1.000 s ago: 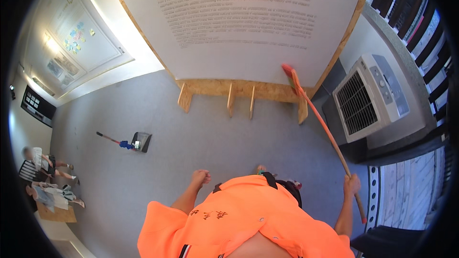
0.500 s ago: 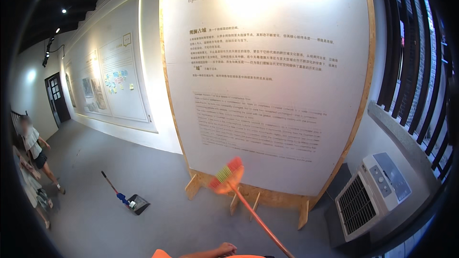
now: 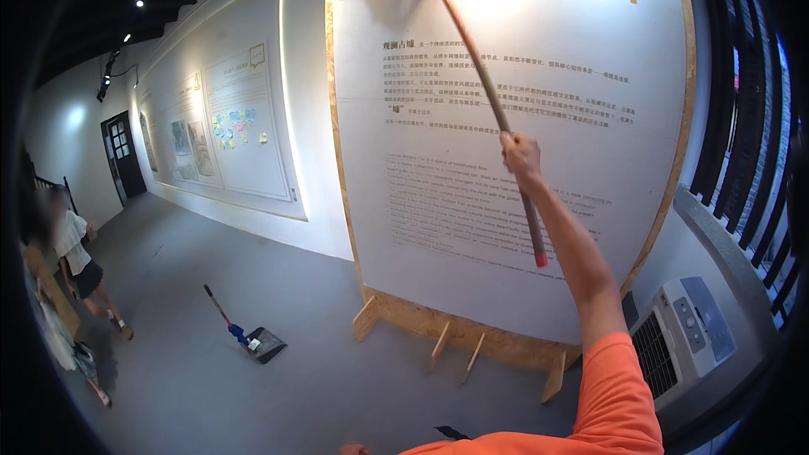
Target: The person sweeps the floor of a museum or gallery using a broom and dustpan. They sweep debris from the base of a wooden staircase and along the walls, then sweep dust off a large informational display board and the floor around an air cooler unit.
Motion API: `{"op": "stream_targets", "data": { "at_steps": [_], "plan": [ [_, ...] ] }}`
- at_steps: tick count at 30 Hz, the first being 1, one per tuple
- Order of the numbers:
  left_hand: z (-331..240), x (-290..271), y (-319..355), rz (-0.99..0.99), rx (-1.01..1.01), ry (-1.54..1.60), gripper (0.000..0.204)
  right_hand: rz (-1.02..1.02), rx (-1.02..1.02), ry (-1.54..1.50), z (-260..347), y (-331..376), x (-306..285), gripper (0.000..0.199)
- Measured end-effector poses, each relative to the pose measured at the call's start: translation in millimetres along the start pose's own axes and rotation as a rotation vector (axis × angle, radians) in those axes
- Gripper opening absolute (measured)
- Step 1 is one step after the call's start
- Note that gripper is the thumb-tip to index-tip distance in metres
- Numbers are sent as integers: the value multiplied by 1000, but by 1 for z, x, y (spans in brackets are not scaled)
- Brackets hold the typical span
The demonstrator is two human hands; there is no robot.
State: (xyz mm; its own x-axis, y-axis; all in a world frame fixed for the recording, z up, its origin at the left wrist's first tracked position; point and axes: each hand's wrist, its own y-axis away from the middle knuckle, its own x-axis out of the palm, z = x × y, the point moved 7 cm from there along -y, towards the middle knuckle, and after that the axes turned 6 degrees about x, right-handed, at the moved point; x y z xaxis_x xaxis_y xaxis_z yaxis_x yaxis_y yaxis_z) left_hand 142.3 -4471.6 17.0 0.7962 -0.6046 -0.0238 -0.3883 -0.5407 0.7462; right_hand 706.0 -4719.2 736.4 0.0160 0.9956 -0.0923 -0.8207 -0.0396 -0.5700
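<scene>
My right hand (image 3: pixel 521 156) is closed around the handle of a long broom (image 3: pixel 472 50), and my arm in its orange sleeve is stretched up and forward. The broom slants up to the left in front of a tall white display panel (image 3: pixel 497 227). Its reddish head sits at the upper edge of the view, partly cut off, over the panel's large heading; whether it touches the panel I cannot tell. The grey lower end of the handle, tipped red, points down below my fist. Only a sliver of my left hand (image 3: pixel 354 449) shows at the lower edge, its fingers hidden.
A long-handled dustpan (image 3: pixel 268 344) stands on the grey floor to the left. Wooden feet (image 3: pixel 552 377) jut from the panel's base. An air cooler (image 3: pixel 687 329) stands at the right beside a barred window (image 3: pixel 746 118). Two people (image 3: pixel 80 257) are at the far left.
The broom has swung up from the panel's base to its top, with my right hand and arm now in view. My left hand has dropped nearly out of view, and the view has shifted.
</scene>
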Motion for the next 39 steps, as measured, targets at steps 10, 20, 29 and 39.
{"op": "stream_targets", "data": {
  "at_steps": [10, 20, 29, 39],
  "plan": [
    [67, -105, 45, -209, -106, 254, 17, 42, 178, -81, -38, 26, 65, 45],
    [-64, -75, -13, 150, 57, -144, 16, 17, 704, 591, -310, 525, -37, 55],
    [-104, -46, 0, 302, 100, -413, 15, 47, 1402, 703, -279, 798, -123, 62],
    [-52, -59, -1, 257, 59, -525, 16, 304, 1330, 958, -244, 823, -151, 57]
  ]
}}
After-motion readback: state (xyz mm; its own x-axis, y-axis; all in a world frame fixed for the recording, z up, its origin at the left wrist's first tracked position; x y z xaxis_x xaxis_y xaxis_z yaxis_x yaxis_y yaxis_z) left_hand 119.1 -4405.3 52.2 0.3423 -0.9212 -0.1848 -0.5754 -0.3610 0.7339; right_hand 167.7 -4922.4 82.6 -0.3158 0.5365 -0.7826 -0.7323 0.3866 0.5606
